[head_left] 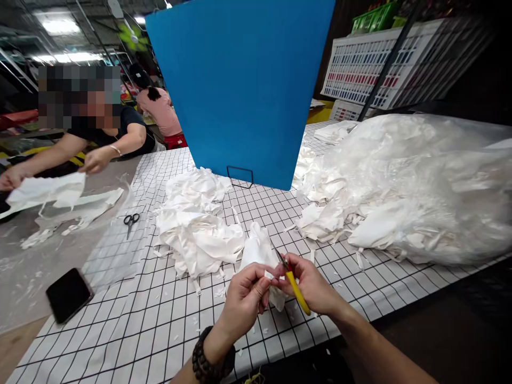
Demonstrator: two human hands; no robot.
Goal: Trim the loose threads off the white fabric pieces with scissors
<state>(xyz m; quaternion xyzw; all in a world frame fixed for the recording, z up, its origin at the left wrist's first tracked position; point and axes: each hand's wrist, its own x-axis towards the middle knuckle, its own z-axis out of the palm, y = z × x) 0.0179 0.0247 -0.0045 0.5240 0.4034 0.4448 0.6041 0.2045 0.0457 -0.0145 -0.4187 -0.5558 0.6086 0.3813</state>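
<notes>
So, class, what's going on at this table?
The person's left hand pinches a white fabric piece; the right hand, close beside it, holds a yellow-handled cutting tool. A heap of white pieces lies on the checked cloth, and clear plastic covers more at right. Scissors and a phone lie to the left, where a co-worker holds another white piece.
</notes>
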